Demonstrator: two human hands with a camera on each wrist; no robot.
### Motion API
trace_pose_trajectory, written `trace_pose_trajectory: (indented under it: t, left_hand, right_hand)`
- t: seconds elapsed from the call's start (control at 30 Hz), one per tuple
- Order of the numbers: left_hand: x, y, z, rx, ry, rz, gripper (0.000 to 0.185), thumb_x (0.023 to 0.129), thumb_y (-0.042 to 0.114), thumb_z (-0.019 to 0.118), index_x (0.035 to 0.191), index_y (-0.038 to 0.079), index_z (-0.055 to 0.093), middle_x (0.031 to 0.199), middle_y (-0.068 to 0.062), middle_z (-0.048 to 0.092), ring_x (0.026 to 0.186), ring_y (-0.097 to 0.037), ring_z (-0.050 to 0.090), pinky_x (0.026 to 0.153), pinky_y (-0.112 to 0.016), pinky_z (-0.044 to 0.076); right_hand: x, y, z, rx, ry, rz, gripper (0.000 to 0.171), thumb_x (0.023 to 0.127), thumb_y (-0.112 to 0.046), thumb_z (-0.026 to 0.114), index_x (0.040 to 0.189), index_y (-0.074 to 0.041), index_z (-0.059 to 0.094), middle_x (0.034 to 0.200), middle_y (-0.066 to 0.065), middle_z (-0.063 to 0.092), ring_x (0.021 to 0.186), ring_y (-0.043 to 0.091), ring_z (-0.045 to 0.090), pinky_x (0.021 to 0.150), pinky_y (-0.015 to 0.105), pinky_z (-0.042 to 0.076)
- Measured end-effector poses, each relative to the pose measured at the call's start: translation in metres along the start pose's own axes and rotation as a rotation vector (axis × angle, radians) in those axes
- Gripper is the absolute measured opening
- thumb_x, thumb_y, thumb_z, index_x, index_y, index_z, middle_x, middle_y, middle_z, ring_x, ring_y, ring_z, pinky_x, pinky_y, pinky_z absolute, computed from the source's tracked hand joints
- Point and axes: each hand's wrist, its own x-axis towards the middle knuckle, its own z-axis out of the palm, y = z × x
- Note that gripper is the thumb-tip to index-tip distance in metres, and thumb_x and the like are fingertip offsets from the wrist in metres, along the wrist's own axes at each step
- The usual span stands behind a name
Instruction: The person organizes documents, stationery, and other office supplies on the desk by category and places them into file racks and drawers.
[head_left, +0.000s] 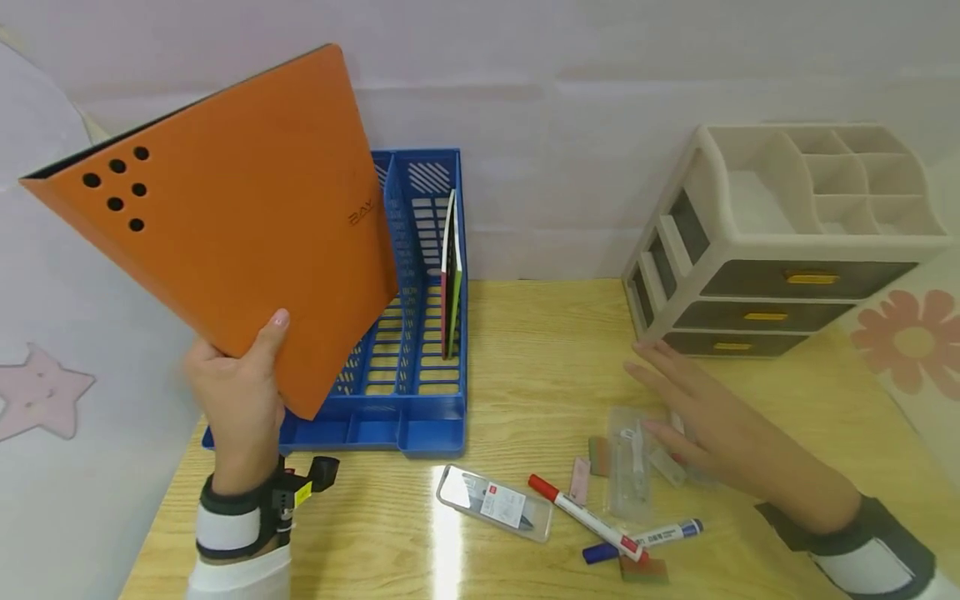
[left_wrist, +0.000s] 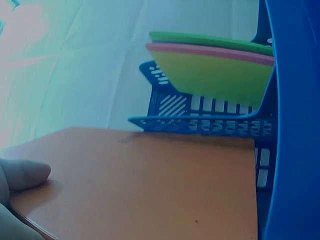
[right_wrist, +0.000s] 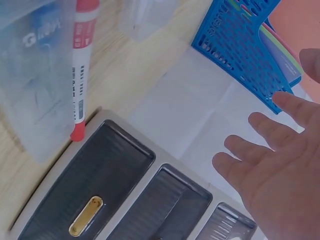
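The orange folder (head_left: 262, 217) is gripped in the left hand (head_left: 240, 387) at its lower edge, the thumb laid on its face. It is held tilted over the left part of the blue rack (head_left: 375, 408), beside the divider (head_left: 406, 283); whether the rack is touched cannot be told. Books (head_left: 452, 292) are stood right of the divider. The right hand (head_left: 723, 425), well apart, is held free with straight fingers near the drawers (head_left: 757, 287). The blue marker (head_left: 670, 534) is crossed by the red marker (head_left: 587, 517).
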Motion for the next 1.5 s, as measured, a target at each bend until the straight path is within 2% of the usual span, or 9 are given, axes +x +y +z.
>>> trace_pose_trajectory:
  t: [0.27,0.6,0.8,0.97,1.03,1.13,1.27,1.4,1.5]
  left_hand:
    - [0.001,-0.011,0.015,-0.045,-0.022,0.077,0.029,0.086,0.003,0.081,0.114,-0.004,0.074,0.108,-0.016,0.074,0.103,-0.029,0.071,0.086,-0.029,0.061]
    - [-0.001,-0.022,0.035,0.104,-0.009,0.227,0.022,0.089,0.008,0.08,0.11,0.004,0.077,0.102,-0.004,0.077,0.098,-0.024,0.07,0.085,-0.031,0.057]
    - [0.002,-0.028,0.043,0.135,-0.038,0.3,0.024,0.089,0.006,0.079,0.112,-0.001,0.075,0.102,0.0,0.077,0.097,-0.021,0.071,0.088,-0.028,0.057]
    - [0.004,-0.032,0.047,0.159,-0.037,0.311,0.025,0.088,0.005,0.079,0.112,-0.003,0.074,0.099,0.005,0.075,0.093,-0.017,0.07,0.085,-0.026,0.056]
    - [0.005,-0.032,0.048,0.17,-0.023,0.321,0.023,0.088,0.004,0.08,0.109,-0.004,0.075,0.094,0.008,0.073,0.088,-0.015,0.068,0.081,-0.025,0.055]
    - [0.006,-0.032,0.05,0.17,-0.018,0.327,0.021,0.088,0.004,0.079,0.106,-0.005,0.075,0.092,0.008,0.073,0.086,-0.015,0.068,0.079,-0.024,0.054]
    - [0.001,-0.035,0.052,0.17,-0.021,0.284,0.023,0.09,0.008,0.078,0.11,-0.004,0.074,0.096,0.005,0.074,0.09,-0.016,0.069,0.081,-0.026,0.055]
    - [-0.006,-0.041,0.053,0.17,-0.007,0.248,0.024,0.092,0.009,0.077,0.114,-0.002,0.074,0.101,-0.002,0.075,0.093,-0.016,0.07,0.083,-0.026,0.056]
    - [-0.011,-0.047,0.053,0.178,-0.007,0.257,0.024,0.093,0.01,0.075,0.115,0.001,0.074,0.103,-0.005,0.076,0.094,-0.015,0.071,0.083,-0.025,0.057]
  right_hand:
    - [-0.004,-0.006,-0.004,0.036,-0.025,0.062,0.076,0.093,-0.023,0.076,0.159,-0.014,0.039,0.169,0.012,0.029,0.159,0.03,0.021,0.125,0.014,0.004]
    - [-0.004,-0.008,-0.002,0.055,-0.011,0.039,0.079,0.09,-0.018,0.078,0.159,-0.013,0.04,0.167,0.015,0.032,0.159,0.03,0.02,0.125,0.015,0.004]
    - [-0.006,-0.006,-0.001,0.055,-0.031,0.074,0.08,0.091,-0.021,0.078,0.16,-0.015,0.039,0.169,0.012,0.03,0.158,0.033,0.021,0.126,0.018,0.005]
    - [-0.011,0.004,-0.001,0.011,-0.031,0.074,0.076,0.092,-0.027,0.077,0.158,-0.014,0.041,0.168,0.011,0.032,0.158,0.036,0.022,0.129,0.025,0.004]
    - [-0.011,0.008,0.001,-0.027,-0.01,0.044,0.067,0.099,-0.037,0.068,0.156,-0.012,0.044,0.166,0.013,0.036,0.157,0.037,0.024,0.13,0.027,0.004]
    - [-0.013,0.013,0.003,-0.069,0.021,0.01,0.066,0.106,-0.053,0.05,0.154,-0.008,0.047,0.162,0.018,0.039,0.156,0.039,0.026,0.13,0.028,0.004]
    - [-0.017,0.017,0.006,-0.084,0.047,-0.003,0.07,0.107,-0.058,0.039,0.151,-0.004,0.049,0.159,0.023,0.042,0.155,0.039,0.028,0.13,0.027,0.004]
    - [-0.02,0.018,0.006,-0.079,0.046,0.011,0.064,0.106,-0.049,0.052,0.153,-0.005,0.048,0.16,0.023,0.041,0.156,0.038,0.027,0.13,0.025,0.003]
    - [-0.021,0.017,0.004,-0.072,0.024,0.038,0.066,0.1,-0.039,0.066,0.154,-0.006,0.046,0.161,0.023,0.04,0.156,0.038,0.026,0.129,0.025,0.003]
